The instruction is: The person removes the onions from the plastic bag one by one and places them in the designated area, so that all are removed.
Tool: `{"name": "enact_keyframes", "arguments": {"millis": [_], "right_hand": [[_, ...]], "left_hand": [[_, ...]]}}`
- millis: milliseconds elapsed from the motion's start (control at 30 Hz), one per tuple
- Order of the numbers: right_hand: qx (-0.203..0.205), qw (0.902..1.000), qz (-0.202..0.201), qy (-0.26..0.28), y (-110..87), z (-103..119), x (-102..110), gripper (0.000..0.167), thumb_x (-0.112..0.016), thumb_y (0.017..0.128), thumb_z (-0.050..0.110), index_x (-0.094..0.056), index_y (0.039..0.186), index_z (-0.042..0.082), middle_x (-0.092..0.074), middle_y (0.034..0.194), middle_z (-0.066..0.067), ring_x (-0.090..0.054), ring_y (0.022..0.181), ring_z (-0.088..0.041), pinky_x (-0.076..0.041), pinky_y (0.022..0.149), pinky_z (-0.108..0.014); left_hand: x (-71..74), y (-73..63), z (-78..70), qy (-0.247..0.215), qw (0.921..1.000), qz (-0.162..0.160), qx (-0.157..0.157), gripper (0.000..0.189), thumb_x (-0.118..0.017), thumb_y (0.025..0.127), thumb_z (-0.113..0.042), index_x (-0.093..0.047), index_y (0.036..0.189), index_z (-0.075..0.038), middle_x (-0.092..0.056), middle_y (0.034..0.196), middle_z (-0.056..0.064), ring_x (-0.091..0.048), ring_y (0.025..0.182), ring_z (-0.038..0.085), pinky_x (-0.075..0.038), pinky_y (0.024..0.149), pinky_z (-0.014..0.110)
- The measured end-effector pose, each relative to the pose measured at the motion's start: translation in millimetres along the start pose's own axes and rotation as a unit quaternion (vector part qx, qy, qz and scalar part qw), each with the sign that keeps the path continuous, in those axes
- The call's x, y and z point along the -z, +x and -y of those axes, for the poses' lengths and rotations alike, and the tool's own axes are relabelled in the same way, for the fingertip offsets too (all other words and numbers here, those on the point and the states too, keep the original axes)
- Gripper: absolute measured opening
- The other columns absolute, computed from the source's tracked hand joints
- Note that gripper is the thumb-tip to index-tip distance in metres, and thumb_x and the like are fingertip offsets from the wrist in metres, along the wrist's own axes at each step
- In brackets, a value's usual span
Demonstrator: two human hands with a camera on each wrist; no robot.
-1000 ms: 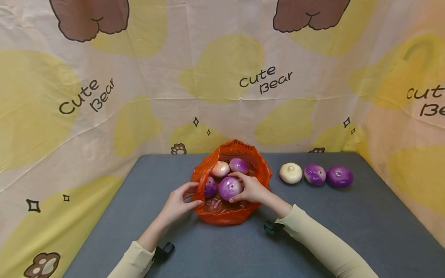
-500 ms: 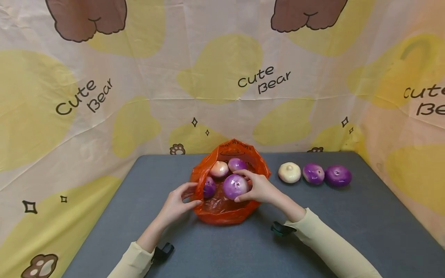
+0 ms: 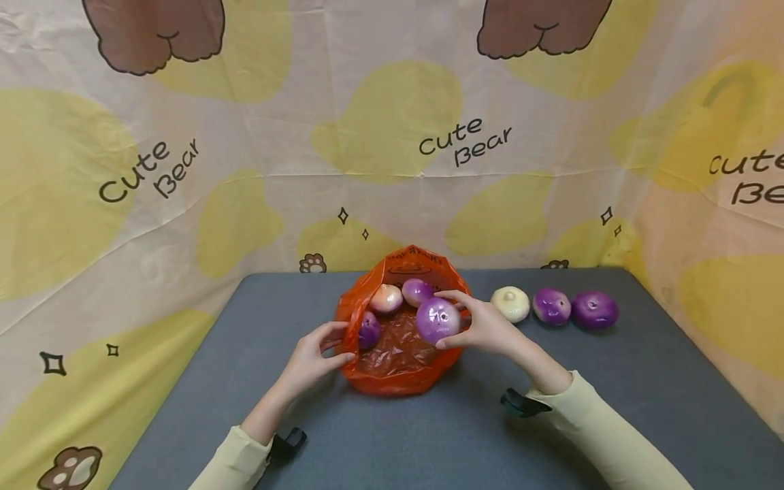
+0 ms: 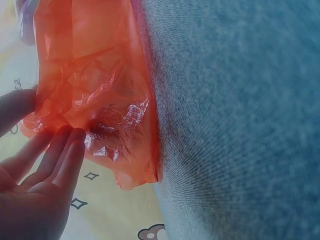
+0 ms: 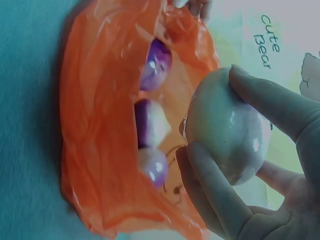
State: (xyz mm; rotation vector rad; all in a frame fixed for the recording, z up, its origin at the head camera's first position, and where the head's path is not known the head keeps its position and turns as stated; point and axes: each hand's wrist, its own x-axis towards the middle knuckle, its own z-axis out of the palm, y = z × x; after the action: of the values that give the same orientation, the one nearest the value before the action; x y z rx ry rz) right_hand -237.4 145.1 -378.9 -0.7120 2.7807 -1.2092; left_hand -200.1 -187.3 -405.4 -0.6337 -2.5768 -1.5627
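Observation:
A red-orange plastic bag (image 3: 392, 384) stands on the table with its mouth open toward me. My left hand (image 3: 315, 357) holds the bag's left rim between thumb and fingers; in the left wrist view its fingers (image 4: 55, 155) lie against the crinkled plastic. My right hand (image 3: 486, 330) grips a glossy purple-and-white onion (image 3: 438, 320) at the right side of the bag's mouth, raised above the bag's floor. Inside the bag lie three more onions: a pale one (image 3: 386, 298), a purple one (image 3: 417, 292) behind, and another purple one (image 3: 369, 331) by the left wall.
To the right of the bag sit a white onion (image 3: 510, 304) and two purple onions, one nearer (image 3: 552, 306) and one outermost (image 3: 595, 309), in a row. A grey table (image 3: 637, 395) runs back to a printed cloth (image 3: 392, 122).
My right hand has lifted the onion and drawn it rightward from the middle of the bag to the right side of its mouth. The left hand has stayed on the rim.

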Motion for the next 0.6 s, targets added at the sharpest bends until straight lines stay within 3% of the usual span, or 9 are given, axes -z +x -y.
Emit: {"name": "enact_keyframes", "arguments": {"millis": [300,600], "right_hand": [[-0.016,0.9997,-0.004,0.019,-11.9,-6,20,0.082,-0.084,0.069,0.037,-0.044,0.138,0.02,-0.058,0.12,-0.016,-0.06,0.105,-0.031,-0.057,0.083,-0.041],[-0.022,0.9994,-0.027,-0.003,-24.3,-15,36,0.083,-0.085,0.067,0.038,-0.046,0.138,0.019,-0.057,0.118,-0.016,-0.063,0.097,-0.03,-0.058,0.077,-0.039]], "left_hand": [[-1.0,-0.1,0.8,0.002,1.0,0.002,0.004,0.051,-0.075,0.079,-0.003,-0.054,0.124,0.004,-0.061,0.12,0.023,-0.06,0.11,0.037,-0.047,0.095,0.053],[-1.5,-0.1,-2.3,-0.003,1.0,0.001,0.002,0.05,-0.075,0.078,-0.002,-0.054,0.123,0.006,-0.061,0.119,0.024,-0.06,0.109,0.038,-0.046,0.095,0.054]]}}
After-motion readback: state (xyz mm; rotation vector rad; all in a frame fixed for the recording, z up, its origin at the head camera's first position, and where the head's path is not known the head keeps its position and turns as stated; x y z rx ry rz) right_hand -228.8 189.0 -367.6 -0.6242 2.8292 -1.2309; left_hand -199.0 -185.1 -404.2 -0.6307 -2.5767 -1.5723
